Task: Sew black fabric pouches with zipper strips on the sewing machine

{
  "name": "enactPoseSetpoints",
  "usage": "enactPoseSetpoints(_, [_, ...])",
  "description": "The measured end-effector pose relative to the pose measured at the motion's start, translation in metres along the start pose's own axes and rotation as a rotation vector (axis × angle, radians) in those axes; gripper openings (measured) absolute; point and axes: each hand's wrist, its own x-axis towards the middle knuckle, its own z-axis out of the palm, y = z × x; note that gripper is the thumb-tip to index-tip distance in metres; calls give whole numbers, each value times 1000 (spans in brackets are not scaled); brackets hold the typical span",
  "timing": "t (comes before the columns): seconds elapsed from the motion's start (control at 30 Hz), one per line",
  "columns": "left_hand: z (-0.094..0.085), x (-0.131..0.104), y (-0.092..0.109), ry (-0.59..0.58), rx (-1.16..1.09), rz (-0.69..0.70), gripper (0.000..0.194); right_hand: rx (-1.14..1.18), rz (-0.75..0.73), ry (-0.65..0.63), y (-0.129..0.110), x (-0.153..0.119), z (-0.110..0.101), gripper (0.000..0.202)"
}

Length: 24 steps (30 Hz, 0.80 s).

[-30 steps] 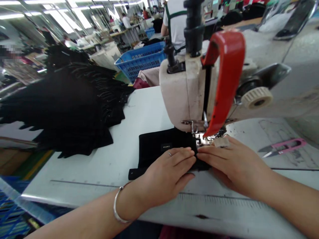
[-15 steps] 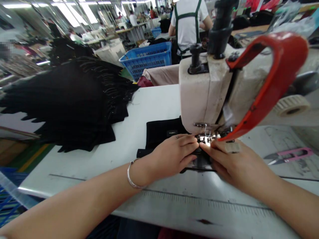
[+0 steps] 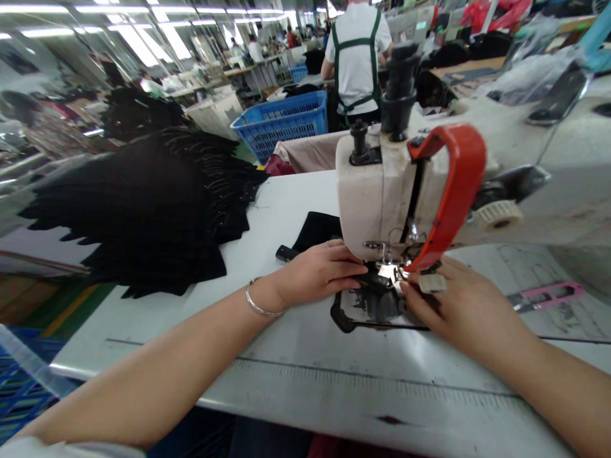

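A piece of black fabric point(image 3: 316, 230) lies on the white table beside and partly under the sewing machine point(image 3: 365, 200). My left hand point(image 3: 317, 273), with a bracelet at its wrist, rests on the fabric's near edge. Its fingers are stretched out flat towards the lit presser foot point(image 3: 389, 273). On the other side of the foot, my right hand point(image 3: 461, 302) is low on the machine bed, its thumb extended towards the needle area. The machine's red curved guard point(image 3: 461, 191) and a small pale block hide part of its fingers.
A large stack of black fabric pieces point(image 3: 143, 203) lies at the left. Pink thread snips point(image 3: 548, 294) lie at the right. A ruler scale point(image 3: 372, 378) runs along the table front. Behind stand a blue basket point(image 3: 286, 124) and a person in a white shirt point(image 3: 356, 60).
The black fabric has turned and shifted towards the machine, so less of it shows. My left hand has slid slightly left, baring the machine's plate. My right thumb has drawn back a little.
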Motion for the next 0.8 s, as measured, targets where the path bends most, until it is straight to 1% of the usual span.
enactPoseSetpoints(0.13, [3,5,12,-11,99,-11,24,32,-49,-54,-4,-1,-2,30])
enactPoseSetpoints(0.23, [10,8,24,62,128,-79,18,19,-20,0,-8,0,5,23])
enactPoseSetpoints(0.3, [15,8,32,98,122,-130,16,-18,-7,22,-8,1,12,22])
enactPoseSetpoints(0.37, [17,7,41,91,105,-162,16,-28,-65,-5,-6,2,15,20])
enactPoseSetpoints(0.43, [18,5,49,71,86,-187,18,7,-142,-36,-6,2,12,24])
enactPoseSetpoints(0.47, [17,3,52,60,77,-203,19,35,-153,-39,-6,2,10,24])
enactPoseSetpoints(0.53, [17,0,57,39,67,-230,21,98,-125,-29,-9,1,4,20])
enactPoseSetpoints(0.6, [18,-1,58,47,62,-241,22,133,-89,-17,-12,-1,2,17])
enactPoseSetpoints(0.7, [21,-2,58,91,49,-244,20,146,-61,-13,-13,-2,6,17])
enactPoseSetpoints(0.8, [23,0,57,115,33,-238,18,216,11,-35,-10,-1,13,16])
